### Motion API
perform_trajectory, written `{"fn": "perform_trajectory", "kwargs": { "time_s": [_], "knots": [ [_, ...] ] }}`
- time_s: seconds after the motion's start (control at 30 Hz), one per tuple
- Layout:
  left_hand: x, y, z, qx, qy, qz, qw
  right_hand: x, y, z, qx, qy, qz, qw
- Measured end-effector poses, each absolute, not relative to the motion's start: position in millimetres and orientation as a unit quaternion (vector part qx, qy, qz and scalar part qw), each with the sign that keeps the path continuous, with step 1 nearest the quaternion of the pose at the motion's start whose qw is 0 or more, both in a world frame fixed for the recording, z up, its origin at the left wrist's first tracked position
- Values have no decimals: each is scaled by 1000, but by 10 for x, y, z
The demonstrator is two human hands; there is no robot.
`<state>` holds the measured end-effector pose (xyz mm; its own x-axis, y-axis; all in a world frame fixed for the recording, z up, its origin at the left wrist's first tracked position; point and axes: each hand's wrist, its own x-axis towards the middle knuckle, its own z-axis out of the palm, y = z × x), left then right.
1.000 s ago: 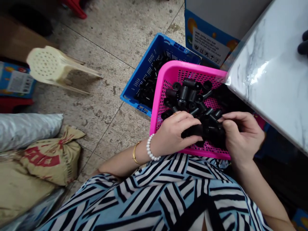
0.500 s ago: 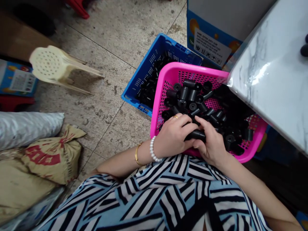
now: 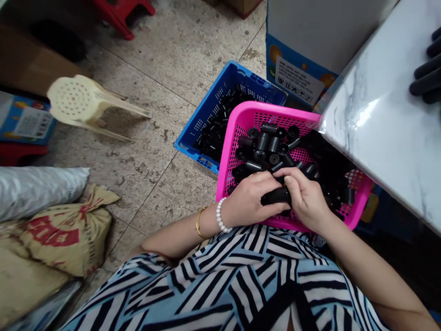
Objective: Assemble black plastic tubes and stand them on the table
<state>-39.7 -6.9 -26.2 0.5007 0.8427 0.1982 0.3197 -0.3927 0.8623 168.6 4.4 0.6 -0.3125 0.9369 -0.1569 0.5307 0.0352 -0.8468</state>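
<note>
A black cylindrical part [image 3: 275, 196] lies between my two hands, above the near side of a pink basket [image 3: 226, 151]. My left hand [image 3: 251, 198], with a pearl bracelet and a gold bangle at the wrist, has its fingers wrapped round this part. Closed at the part's right end is my right hand [image 3: 306, 195], thumb and fingers pressed together; its fingertips partly hide what they grip. Many short black cylinders [image 3: 263, 141] fill the basket beyond my hands.
Behind the pink basket stands a blue crate [image 3: 198, 156] with small black pieces. A white marbled tabletop [image 3: 382, 124] overhangs the basket at right, with black rods [image 3: 427, 76] on it. A cream stool [image 3: 74, 99] and tied sacks [image 3: 69, 234] are at left.
My right hand has turned, its fingers closing over the end of the black part. The whole view has shifted slightly, bringing more black rods into sight on the tabletop.
</note>
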Motion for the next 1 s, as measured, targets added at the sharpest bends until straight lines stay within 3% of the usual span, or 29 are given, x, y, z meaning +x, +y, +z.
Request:
{"fn": "perform_trajectory", "kwargs": {
  "time_s": [0.13,0.23,0.4,0.5,0.6,0.73,1.0],
  "knots": [
    [-348,62,-83,787,348,329,388,1818,-5,111,-492,-715,438,236],
    [-165,345,109,805,310,327,386,2056,31,383,-455,-764,367,272],
    [603,1080,297,813,236,371,380,2610,292,675,-648,-669,105,347],
    [1162,1529,300,782,264,420,378,3037,601,647,-752,-579,-33,313],
    [1588,1805,243,786,302,407,355,3313,844,509,-803,-535,-25,261],
    [1797,1853,150,790,338,376,346,3334,887,317,-807,-510,-21,297],
    [1312,1647,120,841,374,324,219,3299,644,260,-813,-508,-8,285]
  ]
}}
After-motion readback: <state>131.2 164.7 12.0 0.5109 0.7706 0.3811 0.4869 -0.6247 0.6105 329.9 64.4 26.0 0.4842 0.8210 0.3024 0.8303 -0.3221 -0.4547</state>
